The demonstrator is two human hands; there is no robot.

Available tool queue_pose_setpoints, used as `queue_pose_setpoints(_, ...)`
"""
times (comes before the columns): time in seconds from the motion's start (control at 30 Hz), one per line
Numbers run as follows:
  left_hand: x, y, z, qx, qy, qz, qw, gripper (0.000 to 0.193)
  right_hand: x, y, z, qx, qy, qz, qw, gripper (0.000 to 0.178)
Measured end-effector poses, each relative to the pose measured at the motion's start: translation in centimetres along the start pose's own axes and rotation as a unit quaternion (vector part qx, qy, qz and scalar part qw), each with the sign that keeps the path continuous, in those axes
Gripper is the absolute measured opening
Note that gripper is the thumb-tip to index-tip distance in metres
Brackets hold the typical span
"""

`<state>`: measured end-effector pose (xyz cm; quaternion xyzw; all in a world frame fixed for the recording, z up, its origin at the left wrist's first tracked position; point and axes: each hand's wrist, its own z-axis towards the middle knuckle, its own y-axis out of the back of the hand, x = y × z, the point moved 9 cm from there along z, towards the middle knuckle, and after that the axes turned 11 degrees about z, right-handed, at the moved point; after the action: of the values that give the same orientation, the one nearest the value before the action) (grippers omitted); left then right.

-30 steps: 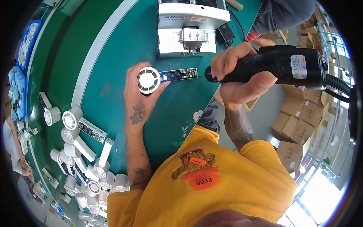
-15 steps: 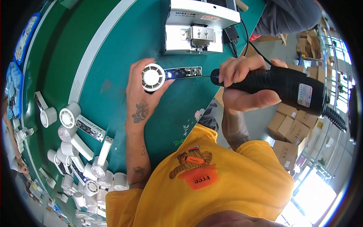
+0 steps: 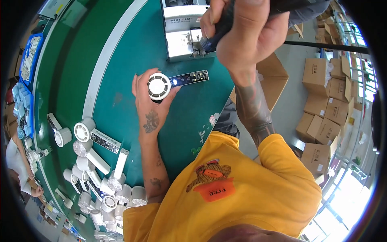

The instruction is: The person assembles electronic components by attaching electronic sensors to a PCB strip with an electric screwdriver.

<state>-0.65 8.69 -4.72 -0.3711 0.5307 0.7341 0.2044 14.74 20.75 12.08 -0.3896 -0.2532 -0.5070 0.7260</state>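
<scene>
My left hand (image 3: 152, 108) is closed round the white round head of a handheld fan (image 3: 159, 86). The fan lies across the green table with its handle pointing right. That handle is uncovered and shows a dark circuit board (image 3: 191, 78) with a lit spot near the head. My right hand (image 3: 252, 38) is wrapped round a black electric screwdriver (image 3: 222, 32), raised at the front of a silver-white screw feeder (image 3: 181, 43). The screwdriver's tip is hidden or too blurred to make out, so I cannot tell whether it touches the feeder.
Many white fans (image 3: 115, 183) lie heaped at the lower left, some with bare boards. Beyond the table's pale edge strip (image 3: 96, 64) runs a green surface with blue bins (image 3: 31, 60). A co-worker's arm (image 3: 24, 161) shows far left. Cardboard boxes (image 3: 322, 111) stand on the right.
My right hand has lifted the screwdriver away from the circuit board, up and towards the screw feeder. My left hand still holds the fan, and the whole view has shifted slightly.
</scene>
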Motion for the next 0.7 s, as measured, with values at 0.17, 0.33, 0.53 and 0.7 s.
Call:
queue_pose_setpoints(0.17, 0.4, 0.1, 0.0, -0.003, 0.017, -0.008, 1.0, 0.069, -0.7, 2.3, -1.9, -0.032, -0.023, 0.007, 0.999, 0.052)
queue_pose_setpoints(0.33, 0.6, -0.1, 0.0, 0.001, 0.02, -0.028, 0.999, 0.069, -2.5, 4.2, -1.4, 0.044, -0.01, 0.006, 0.999, 0.046)
queue_pose_setpoints(0.53, 0.5, -0.2, 0.0, -0.003, 0.013, -0.021, 1.0, 0.068, -3.2, 3.9, -1.9, 0.072, -0.022, 0.058, 0.995, 0.038)
queue_pose_setpoints(0.7, 0.2, 0.0, 0.0, 0.003, 0.021, -0.027, 0.999, 0.066, -2.7, 3.9, -2.8, 0.071, 0.004, 0.065, 0.995, 0.045)
